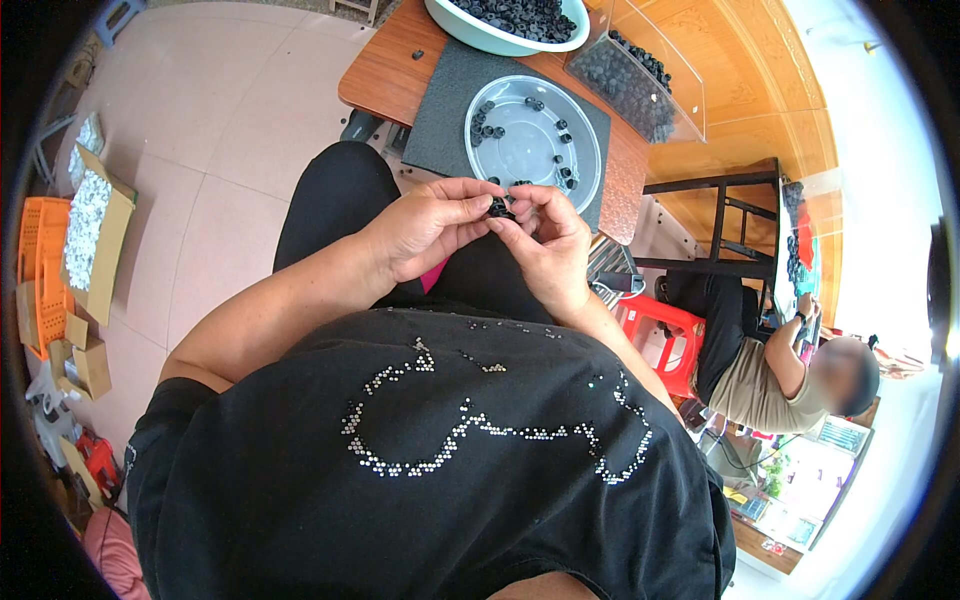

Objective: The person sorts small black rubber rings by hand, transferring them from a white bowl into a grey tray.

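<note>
- Our left hand and right hand meet in front of us, over our lap.
- Both pinch one small black part between the fingertips, so it stays put while we work on it.
- Just past the hands a grey plate holds a few more black bits, close by for easy reach.
- Further past it sit a bowl and a clear box, both full of black bits.
- Our fingers hide most of the part, so we cannot tell its shape.
- The bowl is cut off at the top.
</note>
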A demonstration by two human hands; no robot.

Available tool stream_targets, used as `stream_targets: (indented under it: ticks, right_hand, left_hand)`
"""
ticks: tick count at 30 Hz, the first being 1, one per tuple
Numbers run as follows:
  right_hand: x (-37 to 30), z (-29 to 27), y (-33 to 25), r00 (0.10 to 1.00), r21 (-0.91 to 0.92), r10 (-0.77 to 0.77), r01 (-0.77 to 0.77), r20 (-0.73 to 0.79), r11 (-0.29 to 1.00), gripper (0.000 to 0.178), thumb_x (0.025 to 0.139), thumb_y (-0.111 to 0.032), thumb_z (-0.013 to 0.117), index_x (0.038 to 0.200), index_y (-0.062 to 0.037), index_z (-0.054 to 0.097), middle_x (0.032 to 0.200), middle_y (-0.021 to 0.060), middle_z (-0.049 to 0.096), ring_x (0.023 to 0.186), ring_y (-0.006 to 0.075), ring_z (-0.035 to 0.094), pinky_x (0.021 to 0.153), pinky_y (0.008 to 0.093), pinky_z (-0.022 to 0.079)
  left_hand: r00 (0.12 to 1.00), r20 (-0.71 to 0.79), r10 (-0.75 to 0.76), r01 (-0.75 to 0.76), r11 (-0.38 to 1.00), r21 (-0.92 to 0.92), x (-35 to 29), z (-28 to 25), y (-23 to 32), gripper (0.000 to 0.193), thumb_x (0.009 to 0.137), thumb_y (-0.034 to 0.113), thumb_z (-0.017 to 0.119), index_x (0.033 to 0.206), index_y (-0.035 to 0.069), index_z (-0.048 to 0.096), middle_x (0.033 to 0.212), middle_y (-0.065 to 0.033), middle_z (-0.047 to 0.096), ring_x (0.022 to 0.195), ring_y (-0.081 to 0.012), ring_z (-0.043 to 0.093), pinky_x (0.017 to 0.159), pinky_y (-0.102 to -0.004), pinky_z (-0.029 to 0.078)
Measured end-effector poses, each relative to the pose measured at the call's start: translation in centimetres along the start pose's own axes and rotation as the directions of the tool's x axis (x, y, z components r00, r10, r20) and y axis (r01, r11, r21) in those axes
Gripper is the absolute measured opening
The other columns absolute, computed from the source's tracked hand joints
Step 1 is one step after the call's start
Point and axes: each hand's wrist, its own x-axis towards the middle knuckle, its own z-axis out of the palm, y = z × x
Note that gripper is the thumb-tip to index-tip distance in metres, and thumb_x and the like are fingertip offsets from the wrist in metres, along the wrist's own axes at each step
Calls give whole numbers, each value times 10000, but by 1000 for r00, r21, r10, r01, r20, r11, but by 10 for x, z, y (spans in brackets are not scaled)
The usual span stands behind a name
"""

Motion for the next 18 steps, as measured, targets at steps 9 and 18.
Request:
stream_targets:
  ticks: [9,18]
  right_hand:
    - [2,-2,-6,997,-11,-75,76,31,997,275,723,16,750,977,-21,652,876,21,562,742,58,511,588,180,423]
    - [0,-4,-12,998,106,7,-14,62,994,252,757,27,726,992,-14,645,908,23,562,788,72,524,677,185,433]
  left_hand:
    - [1000,12,-12,12,1000,11,0,-1,0,140,928,109,559,1036,33,606,987,-53,620,923,-118,595,867,-250,498]
    - [1000,-7,21,-21,999,31,-3,5,1,132,918,112,568,1023,48,615,964,-48,637,909,-119,614,849,-243,512]
